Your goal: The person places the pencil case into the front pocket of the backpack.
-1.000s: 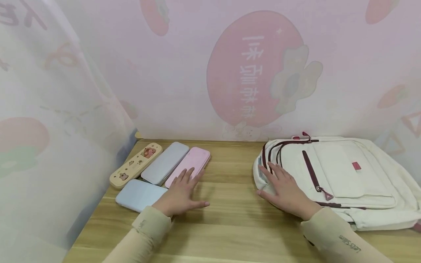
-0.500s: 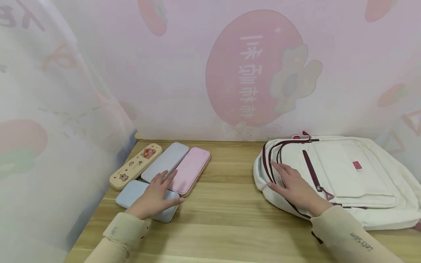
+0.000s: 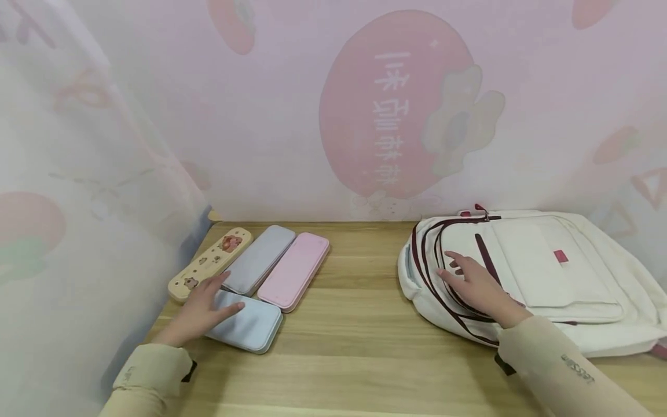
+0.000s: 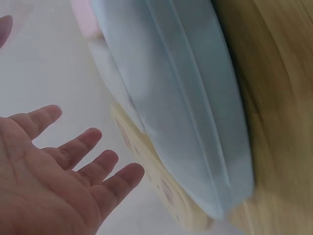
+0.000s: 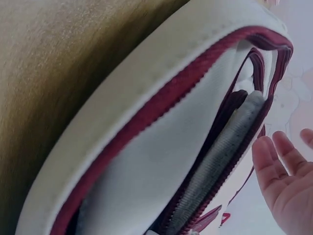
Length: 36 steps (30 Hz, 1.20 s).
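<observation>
My left hand (image 3: pixel 200 307) hovers over the near-left end of a light blue pencil case (image 3: pixel 250 324), fingers spread and relaxed. In the left wrist view the hand is apart from that case, with nothing in its palm. Behind lie a cream pencil case (image 3: pixel 211 260) with cartoon bears, a grey-blue one (image 3: pixel 260 258) and a pink one (image 3: pixel 294 269). My right hand (image 3: pixel 482 289) is over the near-left side of a white backpack (image 3: pixel 542 260) lying flat, its fingers loosely bent and holding nothing. The right wrist view shows the backpack's maroon zippers (image 5: pixel 166 93) parted, with grey lining inside.
The wooden table (image 3: pixel 354 359) runs between the cases and the backpack. A pale pink printed curtain (image 3: pixel 260 145) hangs behind its far edge, and a whitish cloth (image 3: pixel 78 260) hangs along the left side.
My left hand has moved left, from near the pink pencil case to above the light blue one. My right hand has shifted a little right over the backpack. The cases have stayed in place.
</observation>
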Tool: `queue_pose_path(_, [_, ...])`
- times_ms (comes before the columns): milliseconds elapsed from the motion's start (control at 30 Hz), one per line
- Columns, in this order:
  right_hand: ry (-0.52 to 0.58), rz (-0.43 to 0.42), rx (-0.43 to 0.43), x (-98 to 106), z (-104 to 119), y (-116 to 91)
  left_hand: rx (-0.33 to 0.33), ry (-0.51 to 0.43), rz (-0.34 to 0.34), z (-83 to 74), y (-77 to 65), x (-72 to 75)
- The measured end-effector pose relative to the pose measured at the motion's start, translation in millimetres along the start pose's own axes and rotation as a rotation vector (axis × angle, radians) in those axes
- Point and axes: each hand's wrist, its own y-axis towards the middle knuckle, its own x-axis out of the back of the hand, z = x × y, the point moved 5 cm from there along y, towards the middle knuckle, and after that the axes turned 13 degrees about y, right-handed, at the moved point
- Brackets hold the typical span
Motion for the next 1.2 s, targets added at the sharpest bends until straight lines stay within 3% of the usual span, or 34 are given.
queue_pose_path(267, [0.047,-0.019,-0.062,4,-6,10,0.113,-0.025,0.054,47.2,-7.6,2.6])
queue_pose_path(433, [0.085,-0.004,-0.120,2,-8,13,0.158,-0.104,0.094,64.6,-8.4,-1.6])
queue_pose_path(600, [0.144,0.028,-0.180,0,-9,16,0.188,-0.173,0.109,69.4,-9.7,-1.0])
queue_pose_path(733, [0.178,0.051,-0.216,1,-10,17,0.192,-0.170,0.129,70.0,-11.2,-0.7])
queue_pose_path(1000, [0.262,0.060,-0.299,-2,-22,25,0.154,-0.159,0.132,72.7,-15.4,-2.8])
queue_pose_path(1200, [0.282,0.044,-0.341,-2,-28,32,0.142,-0.175,0.180,76.3,-18.7,-8.3])
